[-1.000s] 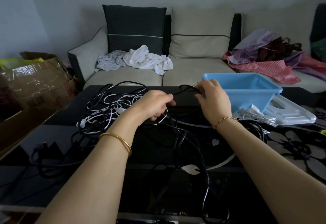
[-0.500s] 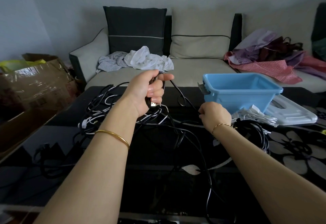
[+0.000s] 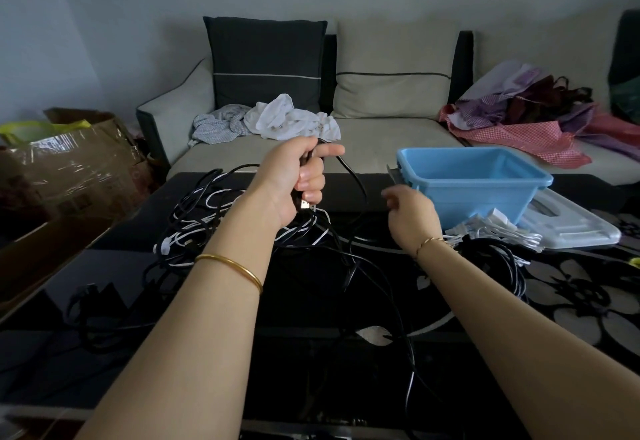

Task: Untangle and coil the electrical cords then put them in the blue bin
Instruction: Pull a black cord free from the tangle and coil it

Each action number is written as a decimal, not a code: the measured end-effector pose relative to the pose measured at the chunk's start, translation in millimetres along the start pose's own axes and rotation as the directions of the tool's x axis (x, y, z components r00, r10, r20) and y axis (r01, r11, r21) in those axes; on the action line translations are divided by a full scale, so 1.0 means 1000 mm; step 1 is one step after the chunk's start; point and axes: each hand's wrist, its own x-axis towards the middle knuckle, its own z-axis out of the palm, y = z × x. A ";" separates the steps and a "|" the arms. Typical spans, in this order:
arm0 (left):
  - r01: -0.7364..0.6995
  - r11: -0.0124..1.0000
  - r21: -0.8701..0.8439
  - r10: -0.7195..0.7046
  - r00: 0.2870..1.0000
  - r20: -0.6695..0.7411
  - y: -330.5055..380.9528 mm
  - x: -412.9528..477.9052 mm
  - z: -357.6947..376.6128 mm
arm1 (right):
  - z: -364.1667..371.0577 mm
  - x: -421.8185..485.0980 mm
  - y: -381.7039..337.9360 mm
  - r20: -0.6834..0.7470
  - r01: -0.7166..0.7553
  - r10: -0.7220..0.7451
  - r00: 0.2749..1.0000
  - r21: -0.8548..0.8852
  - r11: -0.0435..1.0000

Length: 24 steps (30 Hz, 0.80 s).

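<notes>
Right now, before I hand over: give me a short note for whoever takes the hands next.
Left hand grips a black cord at its plug end, above the table.
Right hand hovers beside the bin, loosely curled, nothing seen in it.
Black-and-white tangle lies at left; black coil and white bundle lie by the bin.
Done: two bundles look coiled. Left: untangle and coil the rest, bin everything; bin shows no cords.

A single head-worn camera, close over the counter (image 3: 311,353), looks forward and down toward the sofa (image 3: 381,152) past its far edge.
</notes>
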 end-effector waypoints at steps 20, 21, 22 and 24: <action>0.086 0.838 -0.539 0.015 0.983 0.181 0.003 -0.006 0.003 | -0.009 -0.020 -0.047 0.377 -0.318 -0.039 0.925 0.826 0.465; 0.076 0.821 -0.566 0.024 0.986 0.167 0.002 -0.005 0.003 | -0.011 -0.020 -0.047 0.411 -0.319 -0.079 0.908 0.802 0.505; 0.069 0.809 -0.584 0.033 0.986 0.162 0.002 -0.005 0.002 | -0.013 -0.021 -0.048 0.433 -0.307 -0.112 0.894 0.776 0.550; 0.059 0.794 -0.606 0.049 0.986 0.159 0.001 -0.004 0.003 | -0.016 -0.023 -0.049 0.466 -0.289 -0.156 0.871 0.743 0.604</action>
